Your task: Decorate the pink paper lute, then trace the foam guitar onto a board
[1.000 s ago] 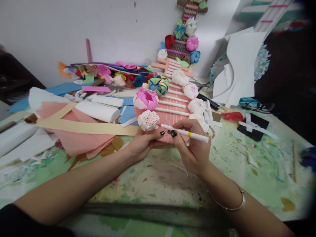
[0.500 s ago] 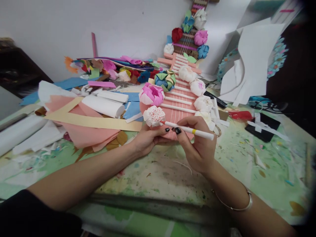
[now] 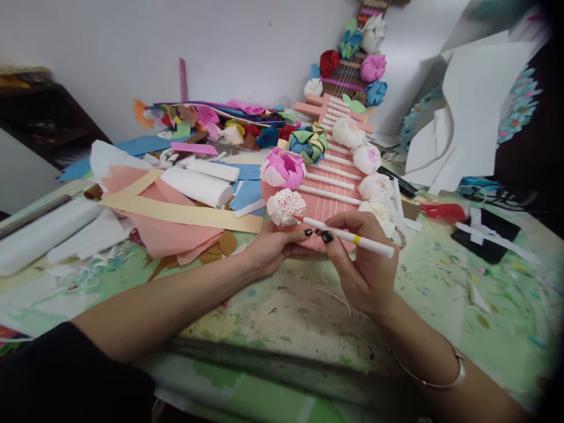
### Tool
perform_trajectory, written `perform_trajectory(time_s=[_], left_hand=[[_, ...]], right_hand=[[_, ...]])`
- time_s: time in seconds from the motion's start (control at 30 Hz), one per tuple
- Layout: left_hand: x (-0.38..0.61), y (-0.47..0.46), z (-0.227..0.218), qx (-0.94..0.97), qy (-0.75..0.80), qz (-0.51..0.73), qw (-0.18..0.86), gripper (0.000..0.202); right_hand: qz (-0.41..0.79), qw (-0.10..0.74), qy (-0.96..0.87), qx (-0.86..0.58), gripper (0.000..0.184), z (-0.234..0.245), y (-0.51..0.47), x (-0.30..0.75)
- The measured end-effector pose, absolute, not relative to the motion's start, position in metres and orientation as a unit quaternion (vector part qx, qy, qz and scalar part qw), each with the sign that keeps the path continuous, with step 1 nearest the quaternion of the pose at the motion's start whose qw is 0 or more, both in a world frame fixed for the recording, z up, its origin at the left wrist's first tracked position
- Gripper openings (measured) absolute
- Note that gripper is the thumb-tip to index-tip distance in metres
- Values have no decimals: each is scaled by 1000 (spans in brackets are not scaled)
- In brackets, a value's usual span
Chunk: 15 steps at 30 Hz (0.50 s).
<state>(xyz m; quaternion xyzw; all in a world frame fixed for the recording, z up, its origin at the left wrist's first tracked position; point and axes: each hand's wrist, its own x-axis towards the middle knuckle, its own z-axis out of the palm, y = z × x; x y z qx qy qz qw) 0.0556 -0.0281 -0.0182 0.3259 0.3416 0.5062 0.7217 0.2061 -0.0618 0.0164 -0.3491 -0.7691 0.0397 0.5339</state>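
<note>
So, the right grip [image 3: 368, 267] pinches a white felt-tip pen [image 3: 343, 234], red tip [image 3: 298, 218] at the lower edge of the dotted white paper flower [image 3: 285, 205], ahead and left of it. Beside that, the left grip [image 3: 273, 249] clasps the near end of a pink craft guitar [image 3: 314, 211]. Beyond both grips, a pink-and-white paper flower [image 3: 283, 167]; farther, a flower-trimmed brown guitar [image 3: 346, 71] near the wall [image 3: 247, 47].

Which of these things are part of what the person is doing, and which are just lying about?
In use:
- white pen, in the right hand
- red-dotted white flower
- pink guitar-shaped board, in the left hand

Apparently lying about:
- white paper roll
- cream strip
- black square
</note>
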Motion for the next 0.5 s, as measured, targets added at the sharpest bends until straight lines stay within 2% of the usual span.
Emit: perform_trajectory(time_s=[0.17,0.5], left_hand=[[54,-27,-22,335,349,506,714,19],[56,-27,-19,321,353,514,713,21]], right_hand=[[64,551,-767,-323,11,17,-65,207],[31,524,-782,-337,12,18,-62,205]])
